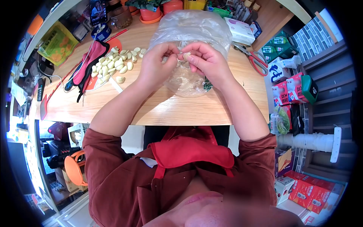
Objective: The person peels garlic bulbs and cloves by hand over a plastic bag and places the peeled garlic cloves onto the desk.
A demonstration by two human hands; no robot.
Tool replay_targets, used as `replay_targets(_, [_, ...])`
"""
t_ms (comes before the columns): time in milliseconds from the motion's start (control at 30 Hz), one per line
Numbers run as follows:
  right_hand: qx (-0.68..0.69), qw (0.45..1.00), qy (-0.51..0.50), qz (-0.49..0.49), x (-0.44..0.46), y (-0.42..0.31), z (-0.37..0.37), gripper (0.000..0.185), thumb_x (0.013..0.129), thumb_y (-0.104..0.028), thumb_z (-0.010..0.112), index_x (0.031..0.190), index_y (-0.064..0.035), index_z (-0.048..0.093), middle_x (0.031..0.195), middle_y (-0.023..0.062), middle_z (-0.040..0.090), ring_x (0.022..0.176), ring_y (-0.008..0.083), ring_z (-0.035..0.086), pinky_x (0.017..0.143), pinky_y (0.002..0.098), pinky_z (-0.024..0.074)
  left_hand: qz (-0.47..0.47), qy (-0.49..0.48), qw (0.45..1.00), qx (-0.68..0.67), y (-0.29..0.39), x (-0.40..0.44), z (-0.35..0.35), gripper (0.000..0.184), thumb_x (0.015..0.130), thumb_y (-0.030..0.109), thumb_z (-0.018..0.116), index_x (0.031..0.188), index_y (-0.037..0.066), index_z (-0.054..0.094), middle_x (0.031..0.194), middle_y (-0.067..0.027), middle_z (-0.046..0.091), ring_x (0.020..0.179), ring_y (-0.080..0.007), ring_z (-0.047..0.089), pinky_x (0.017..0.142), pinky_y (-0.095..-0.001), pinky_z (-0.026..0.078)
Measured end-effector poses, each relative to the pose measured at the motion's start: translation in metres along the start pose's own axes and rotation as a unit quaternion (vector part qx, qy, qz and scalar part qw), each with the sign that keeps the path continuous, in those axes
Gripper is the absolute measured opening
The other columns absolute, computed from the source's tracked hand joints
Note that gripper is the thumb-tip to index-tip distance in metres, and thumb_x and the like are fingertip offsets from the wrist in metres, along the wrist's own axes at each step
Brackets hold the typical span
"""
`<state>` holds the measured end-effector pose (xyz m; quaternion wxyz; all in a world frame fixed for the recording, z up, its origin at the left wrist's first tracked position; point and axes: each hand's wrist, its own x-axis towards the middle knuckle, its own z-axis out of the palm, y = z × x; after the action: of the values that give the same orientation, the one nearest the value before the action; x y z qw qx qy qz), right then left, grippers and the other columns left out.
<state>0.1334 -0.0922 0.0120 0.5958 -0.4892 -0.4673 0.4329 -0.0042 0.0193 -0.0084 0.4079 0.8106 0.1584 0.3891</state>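
Both hands are raised over a clear plastic bag (193, 28), fingertips close together. Between the thumb and fingers of my right hand (210, 62) is a pale garlic clove (186, 55). My left hand (159, 62) is closed in a pinch right beside that clove; what its fingertips grip, if anything, is too small to make out. Thin papery garlic skins (181, 77) lie on the bag under my hands. To the left, a pile of peeled garlic cloves (109, 65) is spread on the wooden table (170, 109), with one clove (120, 79) slightly apart.
Red-handled scissors (258, 63) lie at the table's right side. A pink and black strap-like item (89, 66) rests left of the garlic. Along the back stand a white box (239, 31), a red plant pot (150, 14) and a glass mug (121, 18). A yellow packet (56, 43) is at the far left.
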Motion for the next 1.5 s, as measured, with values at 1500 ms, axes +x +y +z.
replay_targets(1500, [-0.152,0.986,0.058,-0.031,0.007,0.018,-0.003,0.022,0.078,-0.006,0.065,0.099,-0.0035,0.057,0.087,0.0027,0.06,0.076,0.0085,0.055,0.066,0.023,0.0471,-0.047,-0.04,0.998,-0.012,0.004,-0.002,-0.002,0.012,0.077,0.004,0.059,0.087,-0.001,0.062,0.076,-0.0016,0.061,0.072,-0.006,0.054,0.065,-0.0206,0.044])
